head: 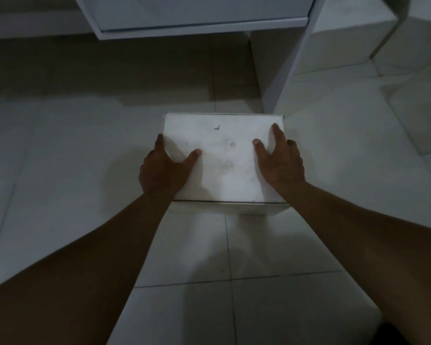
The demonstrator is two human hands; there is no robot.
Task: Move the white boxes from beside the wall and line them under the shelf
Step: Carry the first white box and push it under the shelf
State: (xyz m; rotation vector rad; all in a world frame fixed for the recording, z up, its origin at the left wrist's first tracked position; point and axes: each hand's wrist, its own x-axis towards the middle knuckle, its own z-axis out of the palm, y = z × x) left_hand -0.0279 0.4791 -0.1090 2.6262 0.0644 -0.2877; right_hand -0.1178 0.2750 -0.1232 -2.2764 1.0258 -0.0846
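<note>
A white box [224,155] with a smudged lid sits in the middle of the view, low over the tiled floor. My left hand [162,168] grips its left side, thumb on the lid and fingers down the edge. My right hand [280,160] grips its right side the same way. The white shelf [202,27] hangs at the top of the view, and the box is in front of it, short of the dark space beneath. Whether the box rests on the floor or is held just above it, I cannot tell.
A white upright panel [286,78] of the shelf stands just beyond the box's far right corner. Pale floor tiles [60,158] stretch left and right. More white boxes or blocks [353,38] stand at the upper right by a thin metal leg [386,31].
</note>
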